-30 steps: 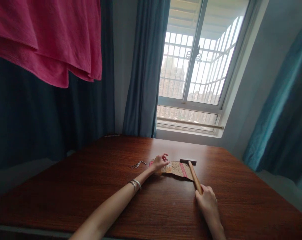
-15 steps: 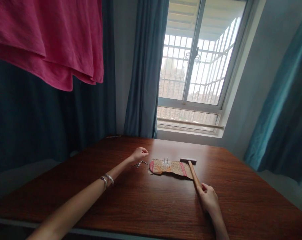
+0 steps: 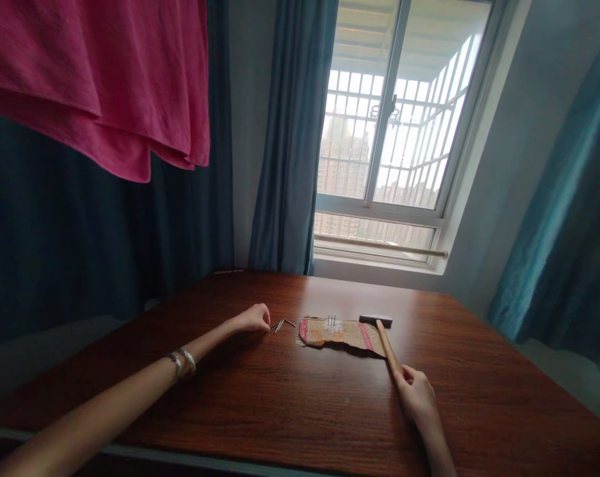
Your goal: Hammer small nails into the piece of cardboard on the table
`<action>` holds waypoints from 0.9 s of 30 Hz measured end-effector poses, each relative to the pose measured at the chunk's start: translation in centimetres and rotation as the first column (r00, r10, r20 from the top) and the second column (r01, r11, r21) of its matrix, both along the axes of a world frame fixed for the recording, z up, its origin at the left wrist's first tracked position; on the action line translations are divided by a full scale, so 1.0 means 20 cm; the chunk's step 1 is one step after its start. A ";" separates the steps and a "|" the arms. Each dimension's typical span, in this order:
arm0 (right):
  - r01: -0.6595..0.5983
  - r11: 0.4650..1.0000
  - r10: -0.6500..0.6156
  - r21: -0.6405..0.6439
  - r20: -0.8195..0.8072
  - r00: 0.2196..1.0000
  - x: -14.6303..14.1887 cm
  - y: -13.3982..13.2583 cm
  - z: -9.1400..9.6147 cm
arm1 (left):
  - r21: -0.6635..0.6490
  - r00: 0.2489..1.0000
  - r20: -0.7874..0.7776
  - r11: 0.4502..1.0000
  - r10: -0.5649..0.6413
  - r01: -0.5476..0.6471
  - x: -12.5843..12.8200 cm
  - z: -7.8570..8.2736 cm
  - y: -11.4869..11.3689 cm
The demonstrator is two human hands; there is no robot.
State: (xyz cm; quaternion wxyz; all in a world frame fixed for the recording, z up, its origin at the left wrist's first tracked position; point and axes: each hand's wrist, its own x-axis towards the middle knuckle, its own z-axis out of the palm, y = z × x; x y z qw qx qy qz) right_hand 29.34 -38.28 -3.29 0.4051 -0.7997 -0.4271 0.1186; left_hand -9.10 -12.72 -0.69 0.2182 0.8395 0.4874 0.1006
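The right grip (image 3: 416, 393) is curled around the hammer (image 3: 389, 348), its dark head ahead and leftward. The left grip (image 3: 255, 318) is at the loose nails (image 3: 281, 324) on its right; whether pinching one, I cannot tell. Farther right of it, cardboard (image 3: 352, 334) bearing upright nails (image 3: 331, 320) lies on the counter (image 3: 290, 404).

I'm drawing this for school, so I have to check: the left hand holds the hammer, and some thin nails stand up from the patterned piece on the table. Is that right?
Not quite: the right hand holds the hammer, as the head view shows. Thin nails do stand up from the patterned piece on the table.
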 end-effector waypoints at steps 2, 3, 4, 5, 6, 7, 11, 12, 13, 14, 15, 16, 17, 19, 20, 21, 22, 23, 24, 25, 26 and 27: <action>0.010 1.000 -0.010 0.007 -0.010 1.000 -0.01 -0.01 0.02 | -0.009 1.000 -0.003 1.000 0.013 -0.013 0.01 0.00 0.00; 0.013 1.000 -0.013 0.008 -0.015 1.000 -0.02 -0.01 0.03 | -0.012 1.000 0.001 1.000 0.024 -0.024 0.02 0.00 0.01; 0.013 1.000 -0.012 0.007 -0.020 1.000 -0.02 -0.01 0.03 | -0.017 0.999 0.003 0.999 0.034 -0.034 0.02 0.00 0.01; 0.009 1.000 -0.009 0.006 -0.024 1.000 -0.02 -0.01 0.03 | -0.020 0.999 0.004 0.999 0.042 -0.042 0.03 0.00 0.01; 0.004 1.000 -0.004 0.004 -0.026 1.000 -0.02 -0.01 0.03 | -0.021 0.999 0.001 0.999 0.050 -0.050 0.03 0.00 0.01; 0.000 1.000 0.000 0.004 -0.024 1.000 -0.02 0.00 0.02 | -0.021 0.999 -0.005 0.998 0.054 -0.054 0.04 0.00 0.00; 0.051 0.998 -0.052 0.023 0.040 0.998 0.00 0.01 -0.03 | 0.000 0.998 -0.025 0.998 0.062 -0.062 0.04 0.00 -0.01; 0.080 0.996 -0.084 0.046 0.074 0.994 0.01 0.01 -0.04 | 0.009 0.998 -0.026 0.998 0.063 -0.063 0.04 0.00 -0.01; 0.105 0.991 -0.114 0.083 0.112 0.987 0.01 0.01 -0.05 | 0.018 0.998 -0.026 0.998 0.064 -0.063 0.04 0.00 -0.01; 0.121 0.983 -0.141 0.136 0.148 0.979 0.00 0.01 -0.05 | 0.030 0.998 -0.020 0.998 0.064 -0.063 0.05 0.00 0.00; 0.120 0.973 -0.156 0.196 0.178 0.972 -0.01 0.02 -0.04 | 0.045 0.998 -0.004 0.997 0.062 -0.061 0.06 0.01 0.00; 0.101 0.961 -0.153 0.256 0.193 0.969 -0.03 0.03 -0.03 | 0.062 0.998 0.022 0.996 0.056 -0.058 0.08 0.03 0.00; 0.067 0.949 -0.130 0.308 0.188 0.974 -0.05 0.03 -0.01 | 0.078 0.997 0.065 0.995 0.050 -0.055 0.10 0.04 0.00; -0.031 0.924 -0.016 0.380 0.119 0.993 -0.14 0.07 0.05 | 0.087 0.980 0.198 0.995 0.026 -0.044 0.17 0.09 -0.02; -0.091 0.913 0.073 0.398 0.061 0.996 -0.19 0.09 0.08 | 0.063 0.960 0.278 0.998 0.008 -0.027 0.21 0.12 -0.04; -0.149 0.898 0.166 0.414 -0.006 0.986 -0.24 0.12 0.11 | 0.024 0.933 0.360 1.000 -0.012 0.004 0.26 0.14 -0.07; -0.206 0.881 0.259 0.426 -0.071 0.963 -0.30 0.15 0.14 | -0.013 0.905 0.424 0.999 -0.030 0.039 0.32 0.16 -0.10; -0.266 0.861 0.351 0.434 -0.127 0.928 -0.35 0.19 0.17 | -0.032 0.877 0.478 0.997 -0.053 0.077 0.37 0.17 -0.14; -0.311 0.844 0.420 0.437 -0.178 0.890 -0.40 0.23 0.19 | -0.049 0.856 0.513 0.993 -0.070 0.111 0.42 0.18 -0.19; -0.350 0.828 0.477 0.439 -0.222 0.850 -0.44 0.28 0.20 | -0.054 0.841 0.534 0.988 -0.094 0.145 0.48 0.18 -0.23; -0.372 0.815 0.514 0.445 -0.257 0.818 -0.48 0.32 0.20 | -0.052 0.830 0.547 0.985 -0.111 0.166 0.52 0.18 -0.26; -0.388 0.804 0.540 0.451 -0.279 0.794 -0.50 0.37 0.20 | -0.036 0.816 0.560 0.979 -0.147 0.201 0.56 0.17 -0.29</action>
